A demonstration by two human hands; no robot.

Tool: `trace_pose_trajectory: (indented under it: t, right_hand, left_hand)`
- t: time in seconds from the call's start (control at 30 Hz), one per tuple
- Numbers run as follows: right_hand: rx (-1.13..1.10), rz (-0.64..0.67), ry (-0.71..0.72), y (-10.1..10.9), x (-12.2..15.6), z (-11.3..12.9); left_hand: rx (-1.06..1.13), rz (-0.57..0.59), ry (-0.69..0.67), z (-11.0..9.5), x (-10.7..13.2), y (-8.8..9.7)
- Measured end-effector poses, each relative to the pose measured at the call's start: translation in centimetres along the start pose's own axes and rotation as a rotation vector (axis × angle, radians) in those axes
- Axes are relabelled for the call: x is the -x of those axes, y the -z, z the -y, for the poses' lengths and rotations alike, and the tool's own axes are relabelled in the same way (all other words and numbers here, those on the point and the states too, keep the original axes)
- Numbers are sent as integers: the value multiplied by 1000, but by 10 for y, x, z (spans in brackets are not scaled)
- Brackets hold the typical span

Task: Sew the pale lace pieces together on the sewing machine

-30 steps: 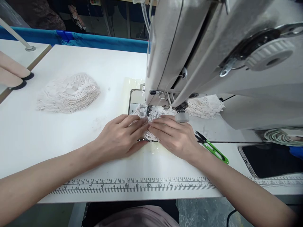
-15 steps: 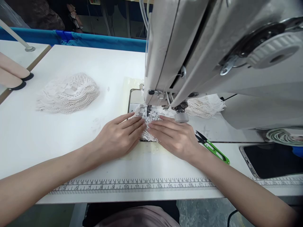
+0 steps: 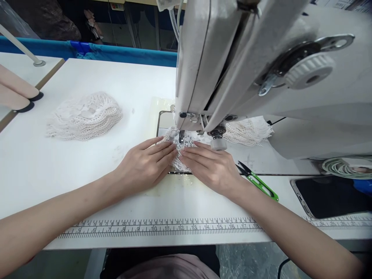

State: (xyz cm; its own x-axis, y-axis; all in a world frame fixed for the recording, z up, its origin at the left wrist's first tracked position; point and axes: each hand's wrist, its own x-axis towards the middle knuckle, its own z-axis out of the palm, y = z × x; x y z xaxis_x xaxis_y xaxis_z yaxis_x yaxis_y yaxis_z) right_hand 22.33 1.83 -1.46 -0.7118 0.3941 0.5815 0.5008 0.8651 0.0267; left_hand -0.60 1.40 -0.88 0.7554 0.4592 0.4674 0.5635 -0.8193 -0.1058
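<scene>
A piece of white lace (image 3: 182, 159) lies under the presser foot (image 3: 181, 136) of a sewing machine (image 3: 200, 66). My left hand (image 3: 147, 162) rests flat on its left side, fingers stretched toward the foot. From the right, my right hand (image 3: 213, 166) lies with outstretched fingers on the lace, close to the left fingertips. Part of the lace is hidden beneath both hands. More white lace (image 3: 248, 131) lies bunched under the machine arm, to the right of the needle area.
A pile of white lace (image 3: 85, 116) sits on the left of the white table (image 3: 130, 85). Green thread snips (image 3: 260, 184) lie beside my right forearm, a phone (image 3: 331, 195) farther right. A printed ruler (image 3: 162, 228) runs along the front edge.
The view has shifted slightly, so the machine and table appear a little displaced. Both hands keep nearly the same place on the lace, with no clear movement of it.
</scene>
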Motion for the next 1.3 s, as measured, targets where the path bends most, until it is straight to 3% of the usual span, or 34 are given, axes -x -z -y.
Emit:
trace_pose_trajectory:
  t: [0.5, 0.7, 0.87, 1.0, 1.1, 1.17, 1.3]
  right_hand:
    - [12, 28, -13, 1, -1, -3]
    - [-131, -27, -290, 2, -7, -8]
    - [-64, -84, -463, -2, -13, -8]
    - [-55, -82, -505, -6, -15, -8]
    - [-61, -88, -512, -6, -15, -7]
    - [-93, -92, -488, -4, -13, -5]
    - [-123, -17, -250, 3, -5, 3]
  left_hand:
    - [45, -15, 31, -1, 1, -2]
    - [302, 128, 310, 11, -17, 2]
    - [416, 251, 330, 28, -38, 0]
    - [277, 194, 344, 28, -43, -9]
    - [204, 126, 362, 24, -41, -13]
    - [175, 113, 297, 21, -36, -11]
    - [54, 94, 87, 9, -18, 1]
